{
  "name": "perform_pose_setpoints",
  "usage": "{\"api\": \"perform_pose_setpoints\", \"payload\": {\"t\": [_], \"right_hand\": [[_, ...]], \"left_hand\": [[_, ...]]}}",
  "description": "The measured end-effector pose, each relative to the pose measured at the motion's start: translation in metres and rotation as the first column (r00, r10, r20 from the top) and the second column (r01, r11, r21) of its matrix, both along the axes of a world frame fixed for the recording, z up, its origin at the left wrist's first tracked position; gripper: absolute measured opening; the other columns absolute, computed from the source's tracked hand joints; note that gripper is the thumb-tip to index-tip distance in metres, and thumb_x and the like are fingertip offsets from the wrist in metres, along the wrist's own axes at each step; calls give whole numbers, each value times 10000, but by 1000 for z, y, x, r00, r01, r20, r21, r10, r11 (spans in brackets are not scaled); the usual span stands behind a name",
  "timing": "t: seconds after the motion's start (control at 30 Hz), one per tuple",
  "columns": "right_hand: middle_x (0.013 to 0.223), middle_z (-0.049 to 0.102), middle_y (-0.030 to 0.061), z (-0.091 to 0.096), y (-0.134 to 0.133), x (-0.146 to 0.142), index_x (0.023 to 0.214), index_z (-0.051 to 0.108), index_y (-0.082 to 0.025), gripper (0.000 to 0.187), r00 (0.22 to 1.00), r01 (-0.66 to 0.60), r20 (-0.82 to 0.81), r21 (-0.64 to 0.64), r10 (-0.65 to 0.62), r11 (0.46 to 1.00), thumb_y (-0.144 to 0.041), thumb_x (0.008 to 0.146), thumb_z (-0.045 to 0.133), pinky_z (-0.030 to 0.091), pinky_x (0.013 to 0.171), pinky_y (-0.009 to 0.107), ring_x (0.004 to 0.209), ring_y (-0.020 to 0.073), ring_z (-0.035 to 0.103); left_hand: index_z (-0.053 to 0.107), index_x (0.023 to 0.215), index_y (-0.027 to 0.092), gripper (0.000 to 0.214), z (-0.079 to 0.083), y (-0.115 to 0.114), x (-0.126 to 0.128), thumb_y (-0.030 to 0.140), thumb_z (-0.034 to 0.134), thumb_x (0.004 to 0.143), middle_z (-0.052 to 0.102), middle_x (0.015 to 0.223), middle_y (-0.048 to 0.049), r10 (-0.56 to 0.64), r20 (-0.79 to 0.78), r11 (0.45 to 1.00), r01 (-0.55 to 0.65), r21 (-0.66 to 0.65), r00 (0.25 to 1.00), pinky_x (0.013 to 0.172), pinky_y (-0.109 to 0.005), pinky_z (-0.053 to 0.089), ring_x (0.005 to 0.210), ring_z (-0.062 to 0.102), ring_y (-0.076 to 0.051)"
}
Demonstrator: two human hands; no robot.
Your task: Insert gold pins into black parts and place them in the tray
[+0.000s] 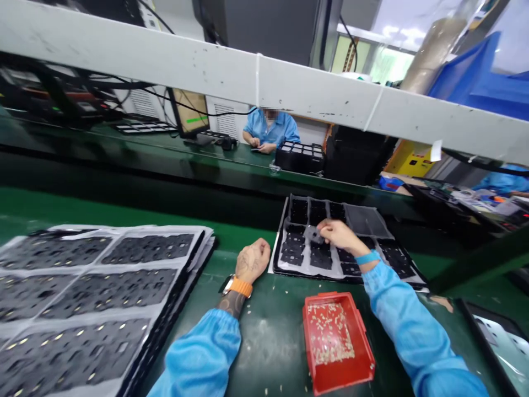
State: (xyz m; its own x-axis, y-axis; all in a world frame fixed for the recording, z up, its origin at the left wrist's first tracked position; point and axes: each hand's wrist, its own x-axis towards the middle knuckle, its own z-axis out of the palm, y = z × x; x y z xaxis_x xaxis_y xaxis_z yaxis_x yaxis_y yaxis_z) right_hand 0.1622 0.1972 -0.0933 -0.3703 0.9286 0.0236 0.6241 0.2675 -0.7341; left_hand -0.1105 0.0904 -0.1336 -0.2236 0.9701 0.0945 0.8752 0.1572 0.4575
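Note:
My right hand [336, 234] pinches a small, greyish, see-through flat piece [314, 234] by its edge, above a black tray [281, 264] divided by whitish strips. Dark rectangular parts [292, 248] with small bright spots fill several of the tray's compartments. Just left of that tray, my left hand [253, 259] rests on the green table with its fingers curled in; whether anything is inside them is hidden. Between my forearms stands a red bin [363, 353] holding many tiny pale bits [330, 336].
At the left lies a stack of trays [86, 264] with dark parts. Tiny pale bits are scattered on the green table [264, 331]. A white beam [231, 71] crosses overhead. Beyond it, a person in blue [270, 129] sits beside a black box [300, 159]. Another dark tray [475, 317] lies at right.

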Motion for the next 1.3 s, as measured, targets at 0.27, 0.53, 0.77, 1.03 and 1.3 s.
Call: {"api": "perform_pose_setpoints", "payload": {"t": [0.27, 0.53, 0.77, 1.03, 1.3], "right_hand": [[1094, 604, 81, 9, 82, 139, 1093, 650, -120, 148, 883, 391, 206, 173, -422, 904, -263, 1074, 687, 573, 839, 399, 937, 255, 627], [1088, 612, 78, -22, 101, 179, 1095, 652, -111, 142, 887, 322, 283, 183, -364, 929, -245, 1072, 694, 578, 844, 406, 944, 257, 634], [1140, 596, 87, -14, 149, 171, 1139, 645, -122, 151, 845, 379, 282, 286, -455, 880, -257, 1080, 682, 570, 871, 423, 985, 270, 622], [1163, 588, 92, -22, 189, 133, 1153, 643, -132, 148, 827, 361, 312, 343, -467, 867, -257, 1082, 678, 563, 886, 429, 1001, 270, 615], [1215, 564, 104, -31, 170, 131, 1204, 626, -135, 207, 842, 326, 301, 377, -448, 867, -288, 1078, 685, 541, 918, 463, 1045, 291, 595]], "left_hand": [[627, 828, 220, 262, 6, 6, 1, 287, 395, 929, 723, 825, -30, 17, 2, 999, -17, -35, 1000, 652, -281, 365, 819, 657, -227], [586, 791, 229, 248, 9, 8, 1, 295, 384, 919, 685, 783, -13, 39, 1, 997, -39, -66, 999, 666, -277, 365, 805, 634, -224], [589, 798, 232, 243, 13, 6, 2, 271, 387, 928, 692, 787, -4, 22, -9, 997, -22, -79, 1000, 664, -272, 364, 798, 636, -215], [574, 770, 227, 254, 11, 8, -1, 240, 394, 949, 683, 740, -2, 33, -12, 997, -34, -74, 999, 656, -265, 360, 761, 645, -197], [621, 865, 214, 262, 7, 12, 0, 230, 375, 954, 701, 803, -39, 29, -2, 994, -29, -106, 1000, 708, -279, 399, 837, 663, -214]]}}
